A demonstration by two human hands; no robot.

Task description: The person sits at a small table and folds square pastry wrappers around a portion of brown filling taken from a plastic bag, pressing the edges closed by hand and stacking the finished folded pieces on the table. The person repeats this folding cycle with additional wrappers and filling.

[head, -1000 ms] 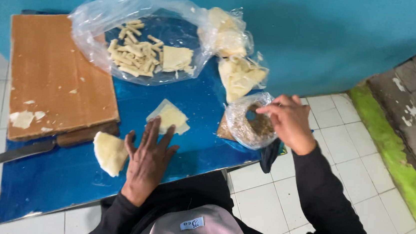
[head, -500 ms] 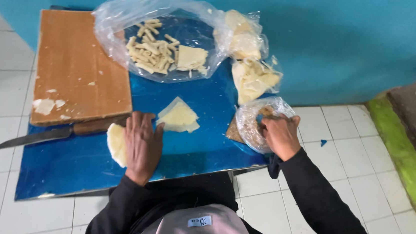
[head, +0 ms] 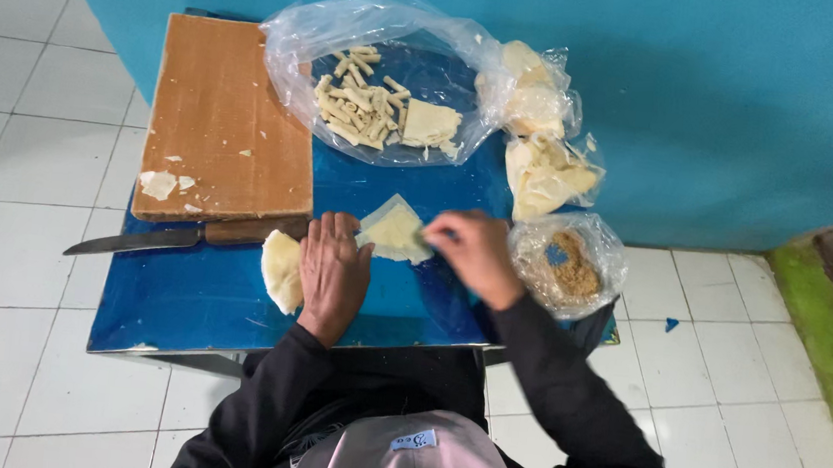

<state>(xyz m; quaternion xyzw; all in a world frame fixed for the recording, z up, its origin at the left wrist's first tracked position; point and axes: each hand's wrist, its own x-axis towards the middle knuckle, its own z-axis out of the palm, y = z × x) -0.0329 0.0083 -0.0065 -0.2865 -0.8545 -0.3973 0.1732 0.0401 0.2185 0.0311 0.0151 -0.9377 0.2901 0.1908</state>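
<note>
The right hand (head: 475,254) has its fingertips pinched together over the near corner of a pale triangular wrapper sheet (head: 395,232) lying flat on the blue table (head: 180,299). The hand is blurred, so I cannot tell whether the fingers carry a pinch of filling or are simply pressing on the sheet. The left hand (head: 335,272) lies palm down, fingers spread and flat, its fingertips at the sheet's left edge and its palm partly covering a second pale wrapper (head: 280,270) just beside it; it grips nothing.

Just to the right of the right hand sits a small clear bag of brown crumbly filling (head: 567,262), open at the top. Beyond the sheet, an opened plastic bag (head: 390,76) holds a heap of finished thin rolls (head: 355,106) and a folded wrapper beside them. To its right, two more bags of stacked pale wrappers (head: 541,170) rest against the turquoise wall.

On the left, a wooden cutting board (head: 226,112) bears a few torn scraps, and a knife (head: 150,239) lies along its near edge.

Judging by the layout, a fair batch is already rolled, the sheet under the fingers is flat and not yet rolled, and plenty of wrappers and filling remain.
</note>
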